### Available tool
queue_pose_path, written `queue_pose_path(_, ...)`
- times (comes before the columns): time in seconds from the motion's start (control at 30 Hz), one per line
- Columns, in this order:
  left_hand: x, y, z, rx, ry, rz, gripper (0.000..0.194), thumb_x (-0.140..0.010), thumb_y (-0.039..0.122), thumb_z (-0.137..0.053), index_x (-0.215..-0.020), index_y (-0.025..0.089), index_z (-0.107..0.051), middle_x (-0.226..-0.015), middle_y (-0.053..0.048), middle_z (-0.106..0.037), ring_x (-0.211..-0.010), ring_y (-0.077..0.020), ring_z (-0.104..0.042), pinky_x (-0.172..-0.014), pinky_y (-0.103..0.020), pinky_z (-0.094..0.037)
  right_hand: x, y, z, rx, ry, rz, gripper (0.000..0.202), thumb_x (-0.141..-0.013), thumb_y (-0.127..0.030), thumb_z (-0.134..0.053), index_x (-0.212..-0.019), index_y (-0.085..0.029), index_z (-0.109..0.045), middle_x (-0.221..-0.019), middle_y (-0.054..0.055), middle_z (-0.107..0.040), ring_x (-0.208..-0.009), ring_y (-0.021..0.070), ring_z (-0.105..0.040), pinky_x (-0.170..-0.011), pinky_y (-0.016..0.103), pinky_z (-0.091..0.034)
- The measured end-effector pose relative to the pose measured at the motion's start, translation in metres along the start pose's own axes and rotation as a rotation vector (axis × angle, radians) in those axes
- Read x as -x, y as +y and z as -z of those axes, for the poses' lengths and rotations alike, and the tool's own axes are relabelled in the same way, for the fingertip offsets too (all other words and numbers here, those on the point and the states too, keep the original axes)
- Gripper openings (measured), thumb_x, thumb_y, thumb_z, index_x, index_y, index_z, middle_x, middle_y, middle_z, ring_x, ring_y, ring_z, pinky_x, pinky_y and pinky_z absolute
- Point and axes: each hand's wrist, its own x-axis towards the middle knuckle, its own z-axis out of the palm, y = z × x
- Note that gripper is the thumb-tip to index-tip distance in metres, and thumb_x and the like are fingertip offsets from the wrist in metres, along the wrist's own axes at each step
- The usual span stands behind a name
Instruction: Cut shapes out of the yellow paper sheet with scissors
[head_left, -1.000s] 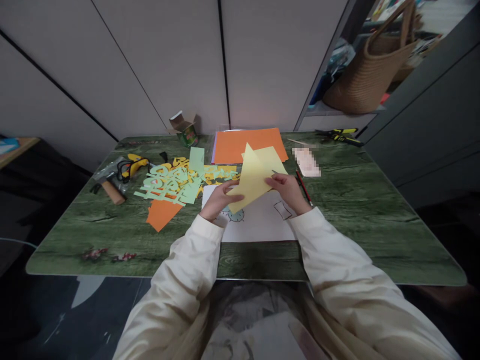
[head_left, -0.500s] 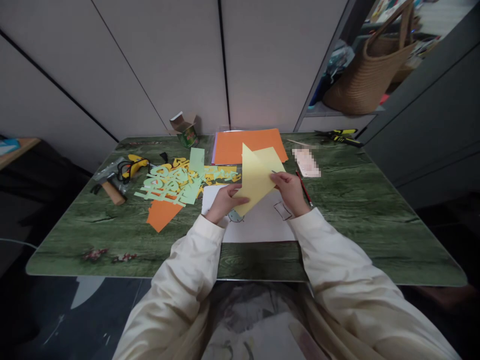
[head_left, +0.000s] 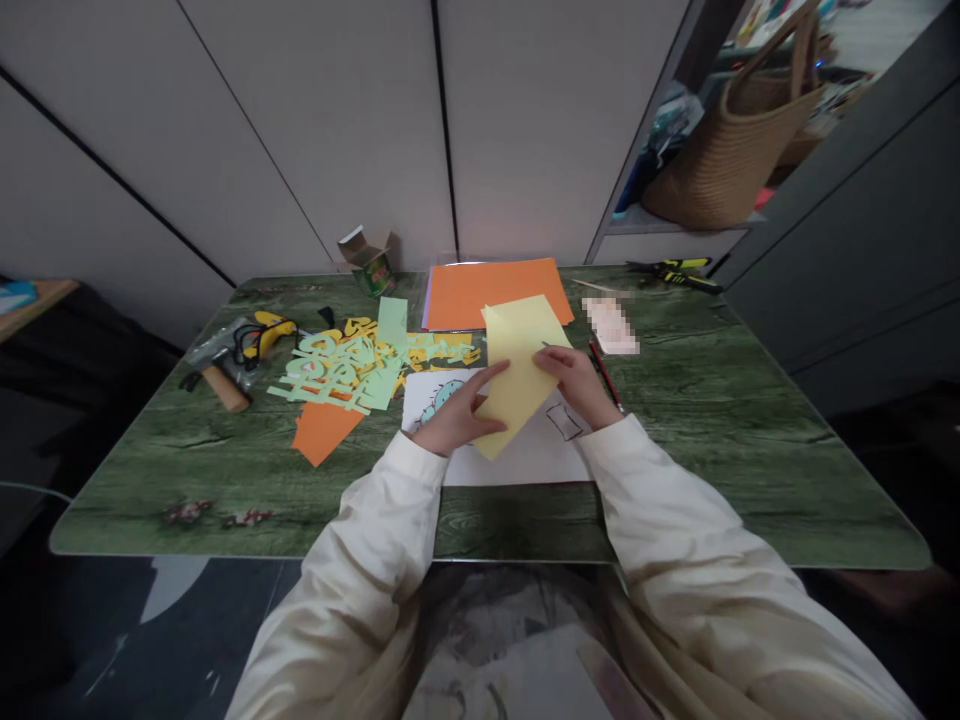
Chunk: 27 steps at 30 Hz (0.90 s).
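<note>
A sheet of yellow paper point(head_left: 525, 345) is between my hands, tilted over a white sheet point(head_left: 517, 467) with drawings on it. My left hand point(head_left: 457, 412) holds its left edge, thumb and index finger spread over the front; the other fingers are mostly hidden. At the right edge, my right hand point(head_left: 574, 380) pinches the paper, and a thin grey tip of something I cannot make out pokes out by the fingertips. A blue-green cactus-like drawing point(head_left: 442, 398) shows beside my left hand. On the right of the white sheet is a small outlined rectangle point(head_left: 562, 421).
Green and yellow cut-out scraps point(head_left: 337, 365) and an orange piece point(head_left: 322, 432) lie left. A hammer point(head_left: 225, 388), a yellow-handled corded tool point(head_left: 270, 335) and a small carton point(head_left: 371, 268) are beyond. Orange sheets point(head_left: 495, 285), a red pencil point(head_left: 606, 376) and pliers point(head_left: 679, 272) lie behind and right.
The yellow paper's raised left corner has come down, and the sheet looks flatter. My left hand's index finger has moved up and stretched across the front. My right hand has barely moved.
</note>
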Motion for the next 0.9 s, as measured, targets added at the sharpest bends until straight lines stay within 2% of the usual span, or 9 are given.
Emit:
queue_pose_path(0.1, 0.002, 0.002, 0.005, -0.198, -0.217, 0.032, 0.084, -0.063, 0.016, -0.070, -0.137, 0.032, -0.034, -0.138, -0.006, -0.041, -0.103, -0.0233, -0.054, -0.085, -0.037, -0.046, 0.002, -0.007, 0.002, -0.057, -0.099, -0.119, 0.024, -0.068, -0.041, -0.069, -0.075, -0.018, -0.066, -0.072, 0.000, -0.062, -0.065, 0.0126, -0.056, -0.058, 0.023, -0.041)
queue_pose_path(0.2, 0.002, 0.002, 0.008, -0.284, -0.417, 0.074, 0.086, -0.065, 0.019, -0.069, -0.140, 0.030, -0.029, -0.136, -0.008, -0.044, -0.104, -0.0248, -0.054, -0.085, -0.037, -0.045, 0.002, -0.009, 0.004, -0.059, -0.138, -0.156, 0.024, -0.066, -0.040, -0.070, -0.073, -0.017, -0.064, -0.072, 0.000, -0.061, -0.066, 0.0124, -0.055, -0.061, 0.023, -0.042)
queue_pose_path(0.33, 0.000, -0.002, 0.010, -0.350, -0.516, 0.026, 0.083, -0.065, 0.020, -0.069, -0.139, 0.029, -0.032, -0.138, -0.008, -0.043, -0.109, -0.0262, -0.052, -0.088, -0.037, -0.043, 0.000, -0.004, 0.005, 0.005, -0.120, -0.145, 0.025, -0.065, -0.036, -0.072, -0.058, -0.016, -0.057, -0.058, -0.003, -0.053, -0.055, 0.0088, -0.048, -0.055, 0.023, -0.038)
queue_pose_path(0.5, -0.001, -0.004, 0.010, -0.288, -0.592, -0.059, 0.075, -0.068, 0.026, -0.069, -0.136, 0.027, -0.038, -0.138, -0.008, -0.043, -0.124, -0.0283, -0.041, -0.096, -0.039, -0.037, -0.002, 0.008, 0.000, -0.057, -0.023, -0.123, 0.029, -0.062, -0.030, -0.072, -0.051, -0.018, -0.049, -0.050, -0.006, -0.044, -0.046, 0.0077, -0.041, -0.046, 0.023, -0.030)
queue_pose_path(0.6, -0.001, -0.003, 0.008, -0.236, -0.558, -0.045, 0.078, -0.069, 0.027, -0.069, -0.139, 0.029, -0.033, -0.139, -0.008, -0.041, -0.123, -0.0285, -0.042, -0.094, -0.040, -0.040, -0.003, 0.012, -0.003, -0.104, 0.032, -0.092, 0.028, -0.063, -0.033, -0.072, -0.053, -0.019, -0.050, -0.050, -0.006, -0.047, -0.045, 0.0083, -0.041, -0.045, 0.024, -0.031)
queue_pose_path(0.67, 0.000, -0.003, 0.006, -0.222, -0.486, -0.034, 0.078, -0.069, 0.024, -0.069, -0.138, 0.030, -0.033, -0.138, -0.008, -0.043, -0.121, -0.0284, -0.044, -0.094, -0.041, -0.041, -0.004, 0.011, -0.002, -0.154, 0.044, -0.137, 0.027, -0.067, -0.042, -0.069, -0.061, -0.019, -0.056, -0.053, -0.004, -0.054, -0.046, 0.0101, -0.046, -0.048, 0.025, -0.036)
queue_pose_path(0.77, -0.001, -0.005, 0.005, -0.166, -0.248, -0.046, 0.074, -0.067, 0.022, -0.070, -0.135, 0.029, -0.041, -0.137, -0.009, -0.044, -0.115, -0.0282, -0.049, -0.089, -0.040, -0.045, -0.006, 0.006, 0.004, -0.249, 0.026, -0.239, 0.041, -0.072, -0.060, -0.056, -0.079, -0.020, -0.065, -0.061, 0.000, -0.063, -0.054, 0.0141, -0.056, -0.053, 0.027, -0.041)
queue_pose_path(0.9, -0.006, -0.009, 0.005, -0.079, 0.108, -0.066, 0.080, -0.067, 0.020, -0.069, -0.138, 0.027, -0.034, -0.135, -0.013, -0.045, -0.094, -0.0232, -0.060, -0.075, -0.035, -0.051, -0.007, 0.000, 0.006, -0.302, -0.041, -0.251, 0.058, -0.073, -0.071, -0.043, -0.084, -0.020, -0.066, -0.074, 0.005, -0.069, -0.067, 0.0178, -0.063, -0.059, 0.029, -0.047)
